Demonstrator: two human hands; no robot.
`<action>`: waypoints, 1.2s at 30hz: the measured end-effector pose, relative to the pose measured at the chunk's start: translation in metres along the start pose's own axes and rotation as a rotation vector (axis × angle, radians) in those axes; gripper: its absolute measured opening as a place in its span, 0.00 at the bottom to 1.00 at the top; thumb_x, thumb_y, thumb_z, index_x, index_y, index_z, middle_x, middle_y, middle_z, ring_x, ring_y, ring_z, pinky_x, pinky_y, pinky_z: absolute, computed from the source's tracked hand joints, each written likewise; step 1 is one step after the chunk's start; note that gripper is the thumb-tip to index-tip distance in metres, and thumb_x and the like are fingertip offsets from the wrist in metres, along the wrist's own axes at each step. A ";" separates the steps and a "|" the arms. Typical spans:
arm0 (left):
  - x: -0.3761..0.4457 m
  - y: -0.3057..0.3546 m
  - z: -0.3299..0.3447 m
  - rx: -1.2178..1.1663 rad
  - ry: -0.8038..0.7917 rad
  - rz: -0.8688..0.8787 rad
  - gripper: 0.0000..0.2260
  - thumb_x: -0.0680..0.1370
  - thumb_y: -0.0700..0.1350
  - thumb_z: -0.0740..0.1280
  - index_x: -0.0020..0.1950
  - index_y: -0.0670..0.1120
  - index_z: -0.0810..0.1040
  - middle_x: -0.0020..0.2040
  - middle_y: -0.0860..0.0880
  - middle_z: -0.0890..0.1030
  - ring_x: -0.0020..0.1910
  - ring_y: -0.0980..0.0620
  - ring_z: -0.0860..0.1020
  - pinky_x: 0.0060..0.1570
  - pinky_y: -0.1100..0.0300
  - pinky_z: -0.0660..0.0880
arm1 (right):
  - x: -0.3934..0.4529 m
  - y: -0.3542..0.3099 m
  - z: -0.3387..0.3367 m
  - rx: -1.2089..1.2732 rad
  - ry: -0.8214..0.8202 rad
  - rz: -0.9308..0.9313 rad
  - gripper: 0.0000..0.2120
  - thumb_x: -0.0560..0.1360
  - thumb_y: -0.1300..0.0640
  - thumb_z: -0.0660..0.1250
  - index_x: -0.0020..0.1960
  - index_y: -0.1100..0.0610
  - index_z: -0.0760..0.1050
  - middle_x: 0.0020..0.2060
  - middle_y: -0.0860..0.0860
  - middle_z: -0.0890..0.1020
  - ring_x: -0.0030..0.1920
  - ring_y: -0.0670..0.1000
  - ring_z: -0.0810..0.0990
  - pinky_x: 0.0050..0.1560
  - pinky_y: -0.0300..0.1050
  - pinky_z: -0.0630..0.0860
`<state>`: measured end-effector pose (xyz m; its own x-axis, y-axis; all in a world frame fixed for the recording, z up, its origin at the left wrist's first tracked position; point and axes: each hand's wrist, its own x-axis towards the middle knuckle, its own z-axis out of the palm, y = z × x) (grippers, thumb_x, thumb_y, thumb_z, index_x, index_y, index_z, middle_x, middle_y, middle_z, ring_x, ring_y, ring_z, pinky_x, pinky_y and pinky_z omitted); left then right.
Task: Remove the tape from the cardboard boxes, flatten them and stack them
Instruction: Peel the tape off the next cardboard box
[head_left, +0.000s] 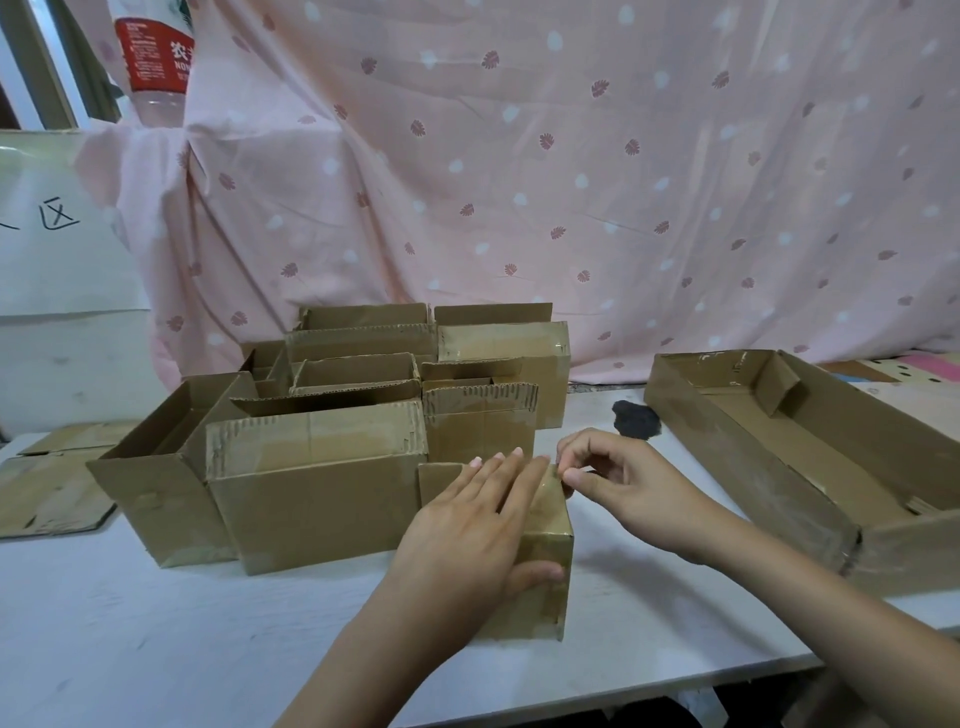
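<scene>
A small closed cardboard box (545, 582) stands near the front of the white table (156, 623), with clear tape along its top. My left hand (467, 530) lies flat on the box's top, fingers straight, thumb against its front face. My right hand (608, 478) is at the box's far right top corner, thumb and forefinger pinching the end of the tape there. Behind and to the left stands a cluster of several open cardboard boxes (311, 483), some still taped.
Flattened cardboard (47, 493) lies at the table's left edge. A long shallow cardboard tray (810, 447) sits at the right. A dark patch (636, 418) marks the table behind my right hand. A pink patterned cloth (519, 182) hangs behind; a plastic bottle (153, 57) stands top left.
</scene>
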<state>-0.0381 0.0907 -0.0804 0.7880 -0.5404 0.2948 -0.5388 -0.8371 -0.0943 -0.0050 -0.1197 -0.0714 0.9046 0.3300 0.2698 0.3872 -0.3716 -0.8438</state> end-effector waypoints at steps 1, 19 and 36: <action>0.001 0.000 0.004 -0.006 0.009 0.008 0.38 0.75 0.71 0.50 0.75 0.48 0.68 0.72 0.46 0.73 0.70 0.50 0.74 0.69 0.58 0.58 | -0.001 -0.006 0.001 0.001 0.017 0.038 0.05 0.80 0.62 0.66 0.46 0.58 0.79 0.44 0.53 0.83 0.45 0.50 0.82 0.53 0.47 0.78; 0.004 0.000 0.020 0.018 0.153 0.013 0.29 0.74 0.69 0.50 0.60 0.48 0.70 0.65 0.41 0.79 0.63 0.46 0.79 0.63 0.52 0.74 | 0.019 -0.054 0.004 -0.010 -0.026 0.561 0.06 0.76 0.69 0.67 0.49 0.61 0.73 0.36 0.62 0.77 0.29 0.57 0.74 0.34 0.47 0.79; 0.007 0.004 0.014 0.059 0.142 0.052 0.30 0.63 0.68 0.72 0.55 0.48 0.84 0.60 0.47 0.83 0.57 0.51 0.82 0.53 0.58 0.79 | 0.016 -0.048 0.005 0.031 0.131 0.530 0.10 0.73 0.69 0.63 0.53 0.64 0.75 0.22 0.48 0.72 0.21 0.50 0.65 0.26 0.39 0.64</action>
<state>-0.0302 0.0821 -0.0924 0.7072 -0.5694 0.4190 -0.5561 -0.8140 -0.1676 -0.0097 -0.0927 -0.0290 0.9898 -0.0071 -0.1424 -0.1315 -0.4308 -0.8928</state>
